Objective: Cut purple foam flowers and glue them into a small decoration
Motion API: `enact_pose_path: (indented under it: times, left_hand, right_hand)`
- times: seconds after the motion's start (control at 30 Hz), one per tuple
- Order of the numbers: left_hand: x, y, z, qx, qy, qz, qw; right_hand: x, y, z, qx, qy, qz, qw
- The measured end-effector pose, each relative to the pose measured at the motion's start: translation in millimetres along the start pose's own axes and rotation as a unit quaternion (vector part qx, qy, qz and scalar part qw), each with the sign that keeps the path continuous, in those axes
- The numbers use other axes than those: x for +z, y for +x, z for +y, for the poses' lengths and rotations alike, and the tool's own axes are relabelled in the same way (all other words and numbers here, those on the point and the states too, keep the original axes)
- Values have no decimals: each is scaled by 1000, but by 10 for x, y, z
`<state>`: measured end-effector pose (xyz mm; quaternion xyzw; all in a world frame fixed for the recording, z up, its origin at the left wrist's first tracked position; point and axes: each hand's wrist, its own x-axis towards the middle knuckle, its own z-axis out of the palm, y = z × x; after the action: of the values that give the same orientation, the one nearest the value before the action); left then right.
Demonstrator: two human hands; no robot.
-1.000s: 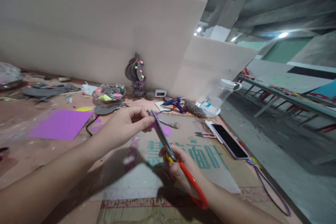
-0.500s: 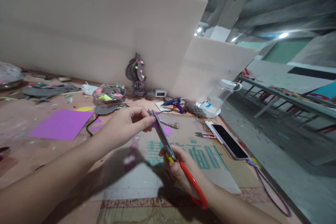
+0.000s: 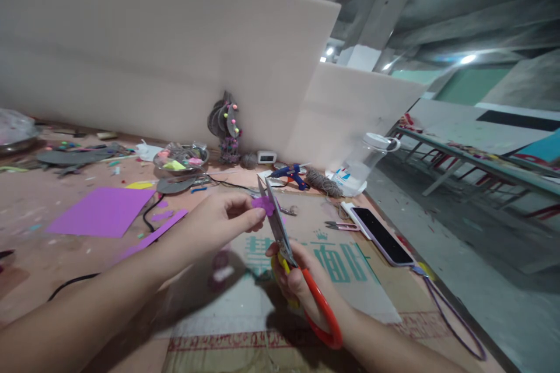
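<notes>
Between thumb and fingers, my left hand (image 3: 231,215) pinches a small purple paper piece (image 3: 263,204) with a scalloped edge. My right hand (image 3: 301,271) is wrapped round scissors (image 3: 321,309) with red and yellow handles. Their blades are slightly apart and point up and away, right at the paper piece. Below both hands lies a translucent sheet (image 3: 205,303) with green lettering. To the left are a purple paper square (image 3: 100,211) and a purple paper strip (image 3: 160,233), partly hidden by my left forearm.
Behind my hands are a blue glue gun (image 3: 289,173), grey yarn (image 3: 324,182) and a metal bowl (image 3: 175,170) of scraps. To the right lie small snips (image 3: 341,225) and a phone (image 3: 382,236). A clear plastic jug (image 3: 363,163) stands near the table's right edge.
The scissor blades have parted a little. More of the purple piece shows between my left fingers and the blades. The view has shifted slightly, and the purple strip now shows beside my left forearm.
</notes>
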<state>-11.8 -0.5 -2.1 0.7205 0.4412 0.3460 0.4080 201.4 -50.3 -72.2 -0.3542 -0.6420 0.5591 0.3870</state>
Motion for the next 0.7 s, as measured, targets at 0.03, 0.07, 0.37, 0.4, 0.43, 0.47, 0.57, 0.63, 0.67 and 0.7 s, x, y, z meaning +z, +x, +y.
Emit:
enact_pose_path:
  times: [0.03,0.07,0.37,0.4,0.43,0.47,0.57,0.63,0.67,0.7]
  left_hand:
    - [5,0,-15,2,0,-3,1000]
    - [11,1,-27,7,-4,-5,1000]
    - [43,8,-55,13,-20,-10,1000]
    - [39,9,-57,12,-19,-11,1000]
    - [35,11,-59,12,-18,-13,1000]
    - [30,12,-61,15,-18,-14,1000]
    - [21,13,-67,23,-21,-19,999]
    - [18,13,-66,25,-22,-20,999]
    - [17,13,-63,26,-21,-20,999]
    - [16,13,-57,26,-19,-18,999]
  right_hand:
    - [2,0,-1,-1,0,2,1000]
    - [2,0,0,-2,0,3,1000]
    - [-2,-12,52,-1,10,3,1000]
    - [-2,-13,52,0,9,1,1000]
    - [-2,-15,51,1,9,0,1000]
    - [-2,-16,50,3,9,0,1000]
    - [0,-20,45,9,14,0,1000]
    - [2,-20,45,11,18,-1,1000]
    - [2,-20,46,11,19,0,1000]
    - [3,-19,47,11,19,0,1000]
